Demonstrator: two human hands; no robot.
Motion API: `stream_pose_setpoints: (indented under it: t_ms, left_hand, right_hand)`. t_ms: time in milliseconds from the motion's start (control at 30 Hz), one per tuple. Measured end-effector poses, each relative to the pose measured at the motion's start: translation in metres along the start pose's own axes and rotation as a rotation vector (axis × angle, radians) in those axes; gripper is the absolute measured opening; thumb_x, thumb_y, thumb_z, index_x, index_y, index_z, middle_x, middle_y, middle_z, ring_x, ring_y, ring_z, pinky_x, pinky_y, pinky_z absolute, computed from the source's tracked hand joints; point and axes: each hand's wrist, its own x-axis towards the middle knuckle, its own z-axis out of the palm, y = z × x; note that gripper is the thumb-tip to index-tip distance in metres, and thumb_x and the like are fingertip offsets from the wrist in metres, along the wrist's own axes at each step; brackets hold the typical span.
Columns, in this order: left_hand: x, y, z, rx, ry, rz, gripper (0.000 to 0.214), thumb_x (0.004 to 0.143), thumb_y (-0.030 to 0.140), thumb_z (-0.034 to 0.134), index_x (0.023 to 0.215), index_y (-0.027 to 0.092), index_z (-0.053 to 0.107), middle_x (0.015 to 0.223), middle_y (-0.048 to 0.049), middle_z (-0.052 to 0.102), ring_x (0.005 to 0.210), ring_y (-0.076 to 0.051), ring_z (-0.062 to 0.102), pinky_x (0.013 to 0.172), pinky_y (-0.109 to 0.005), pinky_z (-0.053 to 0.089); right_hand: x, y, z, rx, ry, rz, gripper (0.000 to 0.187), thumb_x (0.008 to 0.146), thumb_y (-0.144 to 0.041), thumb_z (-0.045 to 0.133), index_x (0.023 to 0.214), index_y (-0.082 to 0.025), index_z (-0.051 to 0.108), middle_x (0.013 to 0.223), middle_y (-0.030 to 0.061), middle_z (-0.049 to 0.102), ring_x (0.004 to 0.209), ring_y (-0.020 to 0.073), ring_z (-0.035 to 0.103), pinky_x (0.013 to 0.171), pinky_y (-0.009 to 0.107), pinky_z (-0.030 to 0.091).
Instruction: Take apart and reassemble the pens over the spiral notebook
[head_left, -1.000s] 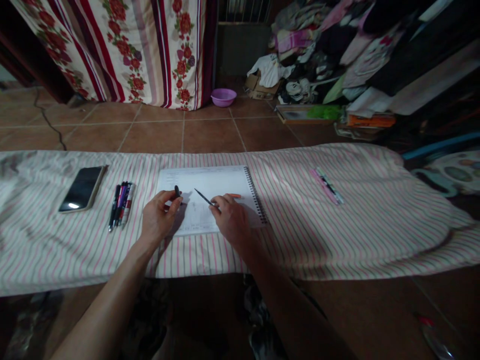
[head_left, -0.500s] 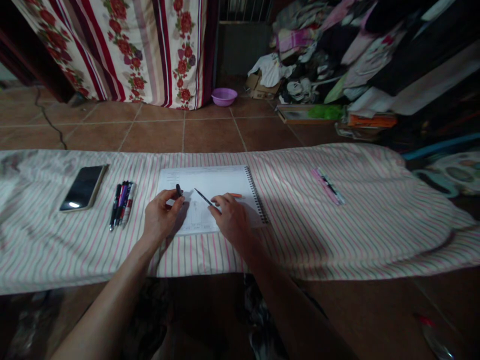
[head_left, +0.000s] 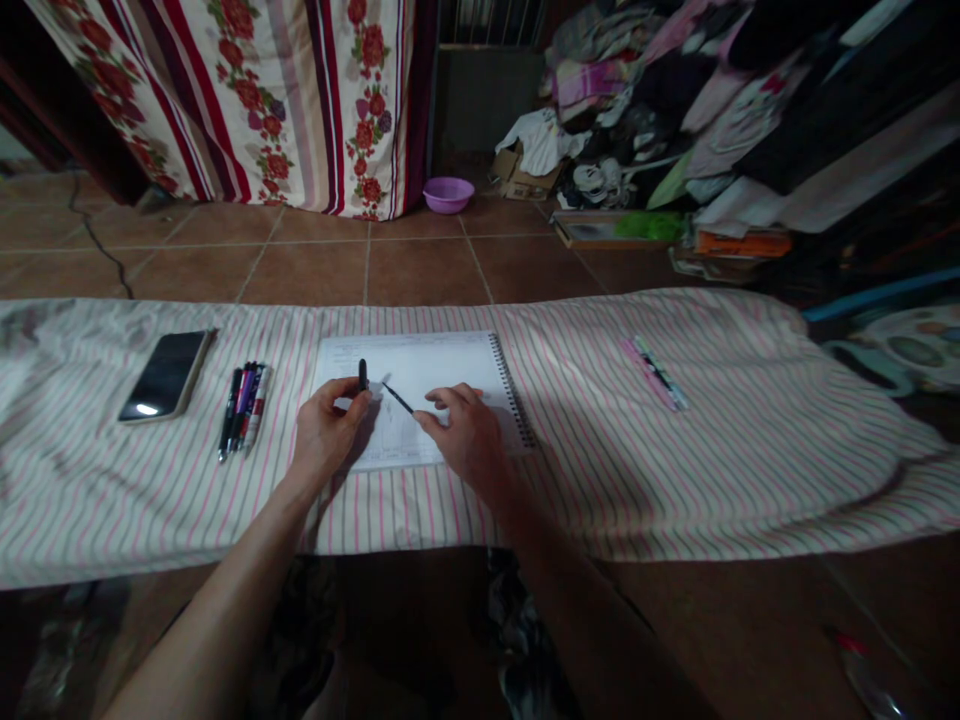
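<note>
My left hand (head_left: pixel 328 425) pinches a short black pen cap (head_left: pixel 363 374) that stands upright between thumb and fingers, over the left part of an open spiral notebook (head_left: pixel 450 350). Between the thumb and fingers of my right hand (head_left: pixel 471 435) is a slim dark pen (head_left: pixel 397 397), its thin tip pointing up and left toward the cap, apart from it. Faint drawn or printed lines show on the white page below. Behind my right fingers, an orange item is almost wholly hidden.
A phone (head_left: pixel 166 375) and a row of several pens (head_left: pixel 243 408) lie left on the striped cloth (head_left: pixel 585 480). Two slim pens (head_left: pixel 656 373) lie to the right. Beyond are a tiled floor, a purple basin (head_left: pixel 448 194), a floral curtain (head_left: pixel 247 100) and piled clothes (head_left: pixel 645 90).
The cap in my left hand has turned more upright and risen slightly. My right hand has shifted a little, bringing the pen tip slightly left and lower, and now covers more of the orange item.
</note>
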Motion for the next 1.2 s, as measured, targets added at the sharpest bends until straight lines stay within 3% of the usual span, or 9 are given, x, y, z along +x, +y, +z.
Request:
stream_pose_setpoints:
  t_ms: [200,933,1100,1200]
  left_hand:
    - [-0.001,0.002,0.001,-0.023,0.019,-0.027,0.034,0.072,0.041,0.058,0.093,0.015,0.065,0.084,-0.0071,0.068,0.067,-0.017,0.063,0.057,-0.026,0.047]
    - [0.000,0.006,-0.001,-0.103,0.043,-0.107,0.034,0.068,0.041,0.061,0.088,0.014,0.067,0.077,-0.0048,0.068,0.062,-0.015,0.061,0.057,-0.025,0.049]
    - [-0.001,0.009,-0.002,-0.209,0.044,-0.150,0.031,0.065,0.037,0.065,0.085,0.014,0.066,0.074,-0.0034,0.066,0.060,-0.013,0.059,0.055,-0.023,0.048]
    - [-0.001,0.012,-0.004,-0.400,0.053,-0.225,0.029,0.063,0.035,0.069,0.081,0.013,0.065,0.071,-0.0024,0.066,0.057,-0.011,0.058,0.053,-0.022,0.048]
  right_hand:
    - [-0.006,-0.005,-0.002,-0.086,-0.129,-0.062,0.020,0.077,-0.036,0.063,0.089,-0.021,0.059,0.089,0.0022,0.059,0.074,0.0145,0.059,0.063,0.025,0.041]
    - [-0.007,-0.014,-0.009,-0.128,-0.175,-0.084,0.011,0.082,-0.031,0.057,0.081,-0.020,0.059,0.081,0.0018,0.060,0.073,0.0144,0.059,0.060,0.025,0.037]
    - [-0.005,-0.015,-0.007,-0.093,-0.150,-0.045,0.008,0.082,-0.026,0.056,0.079,-0.019,0.059,0.081,0.0033,0.063,0.072,0.0148,0.060,0.061,0.025,0.039]
    - [-0.003,-0.013,-0.006,-0.001,-0.106,0.008,0.010,0.081,-0.026,0.056,0.075,-0.019,0.060,0.078,0.0028,0.065,0.072,0.0150,0.061,0.062,0.025,0.040]
